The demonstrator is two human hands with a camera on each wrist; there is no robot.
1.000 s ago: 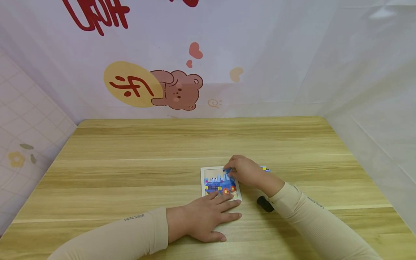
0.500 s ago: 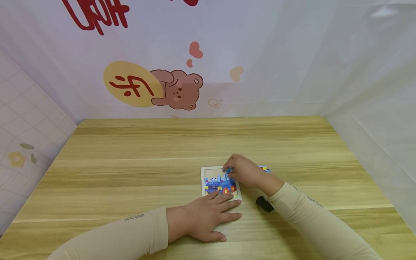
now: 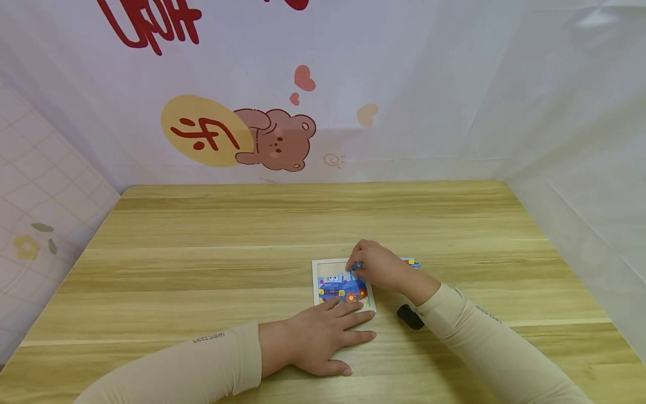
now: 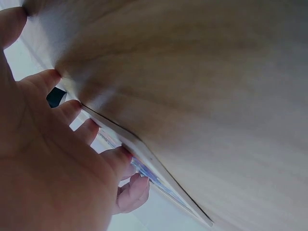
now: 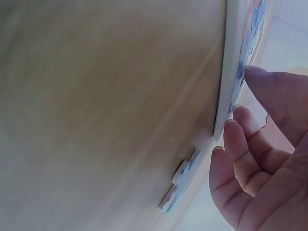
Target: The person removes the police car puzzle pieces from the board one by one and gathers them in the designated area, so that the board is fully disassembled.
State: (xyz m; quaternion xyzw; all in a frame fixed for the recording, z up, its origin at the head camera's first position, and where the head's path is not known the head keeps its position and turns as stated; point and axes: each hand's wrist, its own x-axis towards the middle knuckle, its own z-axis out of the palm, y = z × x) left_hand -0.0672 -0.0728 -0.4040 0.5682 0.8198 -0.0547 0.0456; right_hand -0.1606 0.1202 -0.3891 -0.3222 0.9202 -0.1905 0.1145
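A white-framed jigsaw puzzle [image 3: 315, 280] lies on the table, partly filled with a blue picture showing eyes and red wheels. My left hand [image 3: 323, 339] rests spread over its near edge, fingers straight, and hides the lower part. At the tray's far right corner, my right hand [image 3: 381, 266] pinches a small blue jigsaw piece [image 3: 356, 266] between thumb and fingers. The piece is mostly covered by the fingers. In the right wrist view, the thumb [image 5: 264, 82] touches the picture side of the puzzle [image 5: 230, 72].
Loose jigsaw pieces [image 3: 414, 263] lie right of the tray, partly behind the right wrist; one loose piece [image 5: 180, 183] shows in the right wrist view. A black object [image 3: 410, 317] sits beside the right forearm. A printed curtain [image 3: 429, 84] stands behind the wooden table [image 3: 202, 235].
The blue jigsaw piece has shifted and tilted slightly in the right fingers over the same corner. My left hand and the puzzle have stayed put.
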